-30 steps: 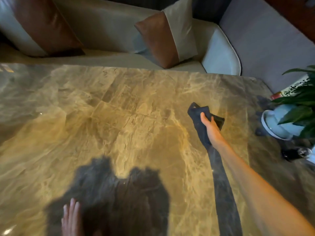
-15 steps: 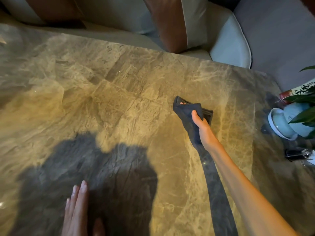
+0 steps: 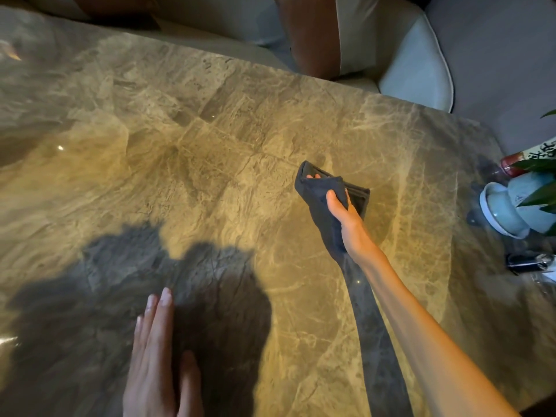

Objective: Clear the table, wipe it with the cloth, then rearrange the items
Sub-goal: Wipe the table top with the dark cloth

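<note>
Cloth (image 3: 326, 203) clamped in right hand (image 3: 350, 224), dragged leftward across desk (image 3: 210, 164) since a second ago. Left hand (image 3: 153, 353) flat, fingers together (bracing). Wiping underway, rearranging pending.

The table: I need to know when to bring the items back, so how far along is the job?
Mostly cleared: the marble table is bare except a pale vase and small items at its right edge. Wiping is under way: the right hand presses the dark cloth down; the left hand rests flat. Rearranging remains.

Black brush-style Chinese characters stand on a white label of a red-ended package (image 3: 538, 153) at the table's right edge; they are cut off and unreadable.
</note>
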Available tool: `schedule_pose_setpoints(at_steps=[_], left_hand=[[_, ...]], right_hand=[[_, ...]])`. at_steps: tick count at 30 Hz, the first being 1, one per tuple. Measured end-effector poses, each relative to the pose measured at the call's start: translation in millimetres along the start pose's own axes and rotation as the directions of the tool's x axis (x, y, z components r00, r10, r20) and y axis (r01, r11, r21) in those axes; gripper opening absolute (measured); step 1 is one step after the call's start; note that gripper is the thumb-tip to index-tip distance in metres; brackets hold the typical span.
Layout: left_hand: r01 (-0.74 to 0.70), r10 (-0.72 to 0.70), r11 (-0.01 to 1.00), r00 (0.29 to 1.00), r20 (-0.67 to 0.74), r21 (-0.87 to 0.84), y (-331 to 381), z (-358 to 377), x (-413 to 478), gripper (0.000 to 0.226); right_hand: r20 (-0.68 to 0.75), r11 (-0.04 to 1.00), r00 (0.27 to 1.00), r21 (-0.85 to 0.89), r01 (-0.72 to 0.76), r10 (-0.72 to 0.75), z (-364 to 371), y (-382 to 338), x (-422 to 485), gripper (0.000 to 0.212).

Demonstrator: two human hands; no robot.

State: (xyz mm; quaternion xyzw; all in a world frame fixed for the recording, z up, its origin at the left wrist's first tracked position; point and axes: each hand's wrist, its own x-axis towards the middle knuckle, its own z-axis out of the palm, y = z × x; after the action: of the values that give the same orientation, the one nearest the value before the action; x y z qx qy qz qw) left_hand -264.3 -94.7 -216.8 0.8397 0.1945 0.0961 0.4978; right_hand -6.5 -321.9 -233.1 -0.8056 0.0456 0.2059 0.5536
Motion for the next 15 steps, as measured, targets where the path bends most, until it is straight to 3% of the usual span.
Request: schedule_pose_setpoints(at_steps=[4,9,15], left_hand=[[-0.008,0.007,0.999,1.0,-0.023,-0.031,6.6,0.0,-2.1,0.068],[-0.014,0.014,0.999,1.0,-0.018,-0.031,4.7,-1.0,-1.6,0.068],[-0.021,0.019,0.998,0.999,-0.032,-0.052,4.4,-0.2,-2.4,0.067]], right_hand=[[0.035,0.995,0.997,-0.078,0.066,-0.063,4.8,4.1,-7.0,0.079],[0.056,0.999,0.998,-0.041,0.023,-0.021,12.1,1.4,-12.1,0.066],[0.082,0.998,0.996,-0.036,0.05,-0.047,18.5,0.6,-17.7,0.065]])
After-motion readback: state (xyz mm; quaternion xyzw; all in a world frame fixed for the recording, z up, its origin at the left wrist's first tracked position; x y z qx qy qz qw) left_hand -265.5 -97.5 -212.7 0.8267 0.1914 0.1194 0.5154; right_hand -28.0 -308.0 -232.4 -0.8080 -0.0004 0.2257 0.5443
